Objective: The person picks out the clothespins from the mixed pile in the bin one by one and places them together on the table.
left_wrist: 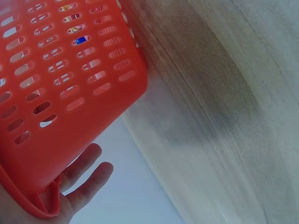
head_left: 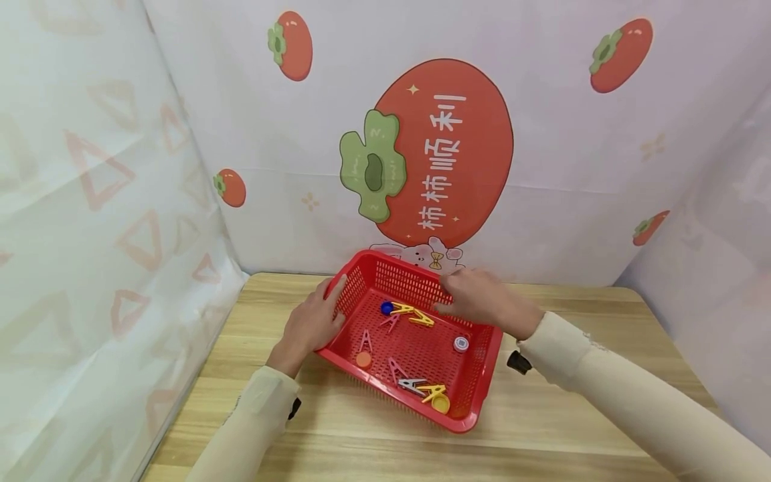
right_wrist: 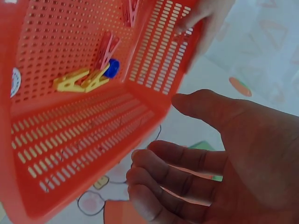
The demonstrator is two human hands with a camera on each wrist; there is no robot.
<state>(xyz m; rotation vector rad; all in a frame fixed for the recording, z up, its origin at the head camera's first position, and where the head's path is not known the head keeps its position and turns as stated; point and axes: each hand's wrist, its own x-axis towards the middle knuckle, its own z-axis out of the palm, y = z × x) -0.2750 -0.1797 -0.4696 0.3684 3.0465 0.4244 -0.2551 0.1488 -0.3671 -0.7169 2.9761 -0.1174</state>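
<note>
A red plastic basket with slotted walls stands at an angle over the wooden table. My left hand grips its left rim, thumb on the inner side and fingers outside. At the far rim is my right hand, fingers loosely bent, thumb apart from them, nothing in its grasp. Inside the basket lie yellow clothespins, pink clothespins, a grey clothespin, a blue cap, an orange cap, a yellow cap and a white cap.
The wooden table extends around the basket. Behind it hangs a white backdrop with persimmon prints, and a patterned white sheet borders the left side. A black strap end dangles under the right sleeve.
</note>
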